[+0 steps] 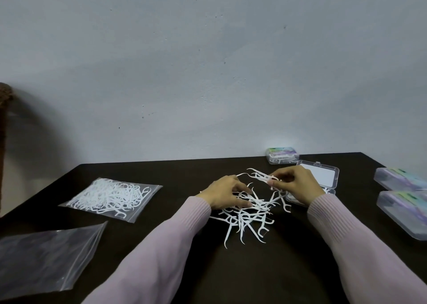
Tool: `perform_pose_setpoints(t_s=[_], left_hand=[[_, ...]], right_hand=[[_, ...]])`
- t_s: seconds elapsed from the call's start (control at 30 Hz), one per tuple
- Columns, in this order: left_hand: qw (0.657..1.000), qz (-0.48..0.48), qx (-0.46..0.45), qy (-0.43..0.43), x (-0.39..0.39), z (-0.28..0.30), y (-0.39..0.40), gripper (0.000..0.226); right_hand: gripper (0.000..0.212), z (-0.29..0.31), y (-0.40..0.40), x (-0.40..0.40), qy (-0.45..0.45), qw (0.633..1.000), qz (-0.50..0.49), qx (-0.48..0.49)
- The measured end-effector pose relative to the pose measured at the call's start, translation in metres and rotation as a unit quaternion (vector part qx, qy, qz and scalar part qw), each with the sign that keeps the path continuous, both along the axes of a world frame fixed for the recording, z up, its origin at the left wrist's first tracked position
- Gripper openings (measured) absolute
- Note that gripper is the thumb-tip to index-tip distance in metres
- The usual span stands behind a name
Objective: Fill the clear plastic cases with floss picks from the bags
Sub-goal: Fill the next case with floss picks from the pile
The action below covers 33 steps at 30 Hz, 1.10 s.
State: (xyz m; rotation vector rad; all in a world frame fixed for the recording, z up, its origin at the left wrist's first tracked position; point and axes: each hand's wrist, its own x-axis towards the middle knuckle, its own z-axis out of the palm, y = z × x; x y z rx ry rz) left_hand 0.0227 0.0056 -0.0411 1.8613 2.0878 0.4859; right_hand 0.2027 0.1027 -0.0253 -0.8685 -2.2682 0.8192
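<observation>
My right hand (293,183) pinches a small bundle of white plastic floss picks (263,176) just beside the open clear plastic case (323,176). My left hand (227,194) rests with curled fingers on the loose heap (247,213). The hooked picks could tangle and drag extras off the dark table (208,269). The case labels are too blurred to read.

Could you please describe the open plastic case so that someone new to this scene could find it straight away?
On the dark table, look to the right half, just beyond the person's right hand. The open case lies there with its clear lid flipped back. The closed case by the wall and the two at the right edge have coloured labels on shut lids.
</observation>
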Motion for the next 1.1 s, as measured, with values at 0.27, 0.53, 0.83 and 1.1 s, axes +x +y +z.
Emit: perform_pose_setpoints(t_s=[0.27, 0.53, 0.83, 1.1], left_hand=[[0.998, -0.021, 0.030, 0.044, 0.010, 0.003, 0.002, 0.034], [0.989, -0.042, 0.074, 0.125, 0.021, 0.008, 0.005, 0.022], [0.963, -0.052, 0.119, 0.235, 0.028, 0.003, 0.007, 0.023], [0.979, 0.018, 0.204, -0.001, 0.031, 0.009, 0.003, 0.013]], right_hand=[[0.016, 0.005, 0.011, 0.023, 0.018, 0.999, -0.029, -0.011], [0.021, 0.006, 0.016, 0.038, 0.130, 0.984, -0.032, -0.120], [0.014, 0.012, 0.010, 0.033, 0.257, 0.931, 0.016, -0.257], [0.007, 0.014, 0.008, 0.033, 0.328, 0.886, 0.030, -0.326]])
